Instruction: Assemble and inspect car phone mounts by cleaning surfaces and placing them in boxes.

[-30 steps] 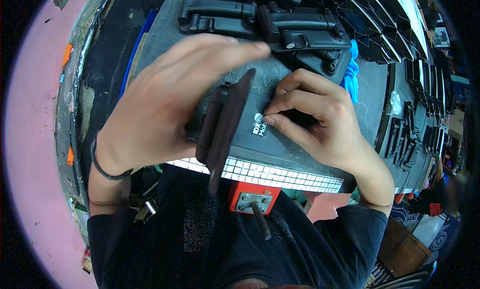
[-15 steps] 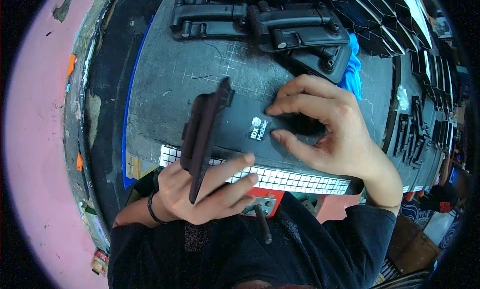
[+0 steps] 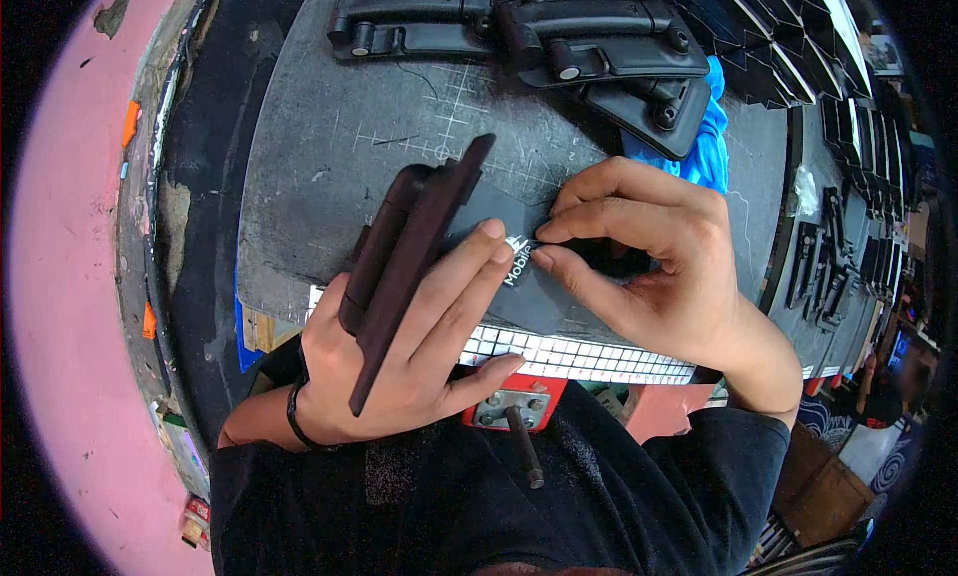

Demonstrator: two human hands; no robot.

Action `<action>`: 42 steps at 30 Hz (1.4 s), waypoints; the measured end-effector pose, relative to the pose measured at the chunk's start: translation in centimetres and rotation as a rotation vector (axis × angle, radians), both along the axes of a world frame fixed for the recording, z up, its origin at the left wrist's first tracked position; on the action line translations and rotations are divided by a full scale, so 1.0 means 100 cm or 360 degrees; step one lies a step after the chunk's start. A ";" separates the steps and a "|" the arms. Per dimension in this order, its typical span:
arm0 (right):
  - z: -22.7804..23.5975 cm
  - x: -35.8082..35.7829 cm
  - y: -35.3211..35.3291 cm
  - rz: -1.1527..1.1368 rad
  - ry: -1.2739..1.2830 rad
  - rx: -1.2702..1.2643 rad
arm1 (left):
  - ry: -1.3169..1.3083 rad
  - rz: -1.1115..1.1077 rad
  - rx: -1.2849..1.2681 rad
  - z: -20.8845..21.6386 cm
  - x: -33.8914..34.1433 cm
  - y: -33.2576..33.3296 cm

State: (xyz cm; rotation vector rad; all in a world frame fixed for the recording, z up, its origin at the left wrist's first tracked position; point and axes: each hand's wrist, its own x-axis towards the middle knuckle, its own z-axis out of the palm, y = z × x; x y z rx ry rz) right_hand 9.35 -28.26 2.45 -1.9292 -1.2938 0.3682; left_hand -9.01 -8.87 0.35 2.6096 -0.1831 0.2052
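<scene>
A black folding stand [image 3: 424,247] is tilted up over the near part of the table, its upright plate seen nearly edge-on. My left hand [image 3: 399,347] is around its lower part, with the index and middle fingertips pressed on a flat dark face that bears a white print [image 3: 517,262]. My right hand [image 3: 649,247] is closed in a pinch at the right edge of this print. Thumb and forefinger almost meet there. What lies between them is too small or dark to make out.
Several similar black stands [image 3: 609,37] lie at the table's far side, beside a blue cloth [image 3: 711,127]. A white gridded ruler strip [image 3: 579,357] runs along the near edge, above a red clamp [image 3: 514,401]. Black parts [image 3: 826,262] lie at right.
My left fingers have moved up and right onto the white print, covering part of it. The stand has tilted further right. My right thumb and forefinger have closed together at the print's edge.
</scene>
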 end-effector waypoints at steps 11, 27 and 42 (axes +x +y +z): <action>0.005 0.005 0.003 0.0058 0.0045 -0.0016 | -0.0086 -0.0029 -0.0161 -0.010 -0.002 -0.004; 0.010 -0.004 0.006 0.0023 -0.0287 -0.0111 | -0.0063 -0.0093 -0.0211 -0.014 0.000 -0.001; 0.012 0.001 0.007 -0.0032 0.0198 -0.0194 | -0.0070 -0.0066 -0.0253 -0.020 -0.008 -0.002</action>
